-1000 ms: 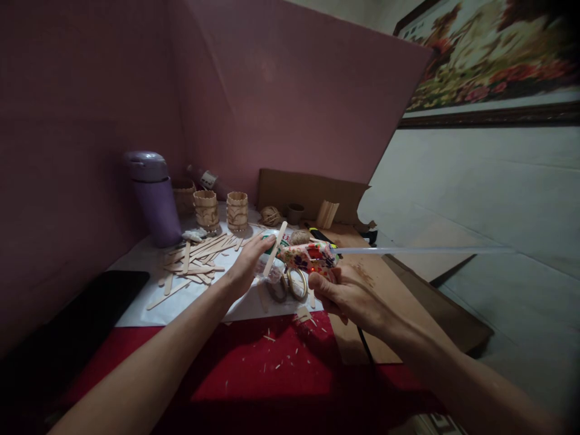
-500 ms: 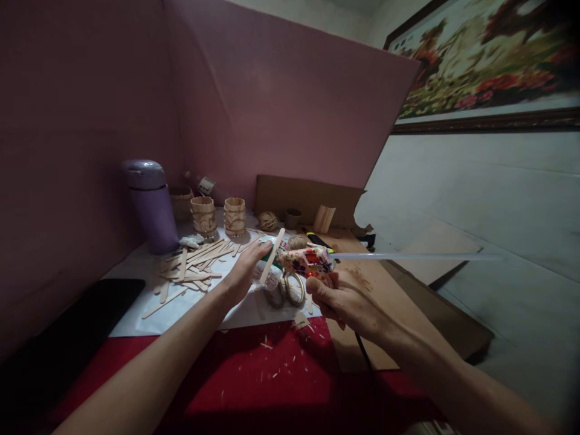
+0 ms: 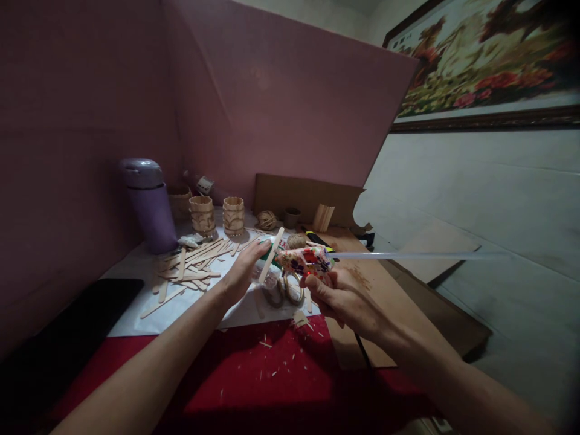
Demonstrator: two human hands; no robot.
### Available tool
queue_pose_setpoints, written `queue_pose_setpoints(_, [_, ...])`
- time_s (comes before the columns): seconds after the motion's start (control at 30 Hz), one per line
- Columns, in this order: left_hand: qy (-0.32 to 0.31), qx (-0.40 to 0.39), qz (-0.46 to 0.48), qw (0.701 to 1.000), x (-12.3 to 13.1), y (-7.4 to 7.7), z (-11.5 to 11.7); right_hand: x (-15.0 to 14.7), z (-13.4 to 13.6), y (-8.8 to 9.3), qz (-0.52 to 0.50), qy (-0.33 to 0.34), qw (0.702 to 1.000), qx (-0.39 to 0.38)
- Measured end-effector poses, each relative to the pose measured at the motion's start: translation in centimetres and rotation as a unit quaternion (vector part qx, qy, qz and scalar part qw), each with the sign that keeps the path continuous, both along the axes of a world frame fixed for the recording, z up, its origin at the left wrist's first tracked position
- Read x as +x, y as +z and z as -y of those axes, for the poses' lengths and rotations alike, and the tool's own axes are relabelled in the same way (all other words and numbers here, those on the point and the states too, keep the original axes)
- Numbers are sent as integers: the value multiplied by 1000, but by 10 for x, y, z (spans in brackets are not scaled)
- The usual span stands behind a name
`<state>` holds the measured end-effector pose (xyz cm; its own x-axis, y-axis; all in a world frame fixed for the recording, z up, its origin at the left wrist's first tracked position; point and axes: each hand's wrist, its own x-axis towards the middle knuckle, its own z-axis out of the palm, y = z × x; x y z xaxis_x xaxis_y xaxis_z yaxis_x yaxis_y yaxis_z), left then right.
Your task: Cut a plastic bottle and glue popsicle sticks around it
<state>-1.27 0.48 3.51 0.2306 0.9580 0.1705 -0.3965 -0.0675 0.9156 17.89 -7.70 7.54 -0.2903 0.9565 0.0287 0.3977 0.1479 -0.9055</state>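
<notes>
Little is changed at frame centre: the wooden stick (image 3: 272, 255) is still pinched by the left hand (image 3: 244, 267) beside the glue gun (image 3: 302, 260), gripped by the closed right hand (image 3: 347, 297), so work seems uninterrupted.

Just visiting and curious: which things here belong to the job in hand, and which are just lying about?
In use:
pale flat wooden stick, in the left fingers
flower-patterned glue gun with clear glue stick, in the right fingers
probably the pile of pale wooden sticks

Apparently just lying about:
purple lidded bottle
flat black object, unidentified
</notes>
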Motion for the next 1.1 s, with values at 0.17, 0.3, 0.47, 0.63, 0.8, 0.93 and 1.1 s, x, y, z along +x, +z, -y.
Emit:
queue_pose_setpoints(0.17, [-6, 4, -38, 999, -1, 0, 0, 1, -4, -4, 14, -10, 1000, 4])
queue_pose_setpoints(0.3, [11, 42, -49, 998, -1, -2, -2, 3, -6, -7, 33, -20, 999, 14])
queue_pose_setpoints(0.47, [9, 49, -49, 998, -1, -2, -2, 3, -5, -7, 19, -20, 999, 18])
queue_pose_setpoints(0.63, [-11, 6, -47, 999, -1, -3, -2, 3, -6, -8, 21, -22, 999, 19])
queue_pose_setpoints(0.8, [-18, 0, -48, 999, -1, -4, -3, 4, -8, -8, 25, -40, 999, 23])
queue_pose_setpoints(0.93, [-3, 10, -46, 999, -1, -5, -3, 5, -8, -8, 24, -47, 998, 22])
queue_pose_setpoints(1.1, [-6, 1, -49, 999, -2, -6, -3, 5, -7, -7, 9, -51, 999, 14])
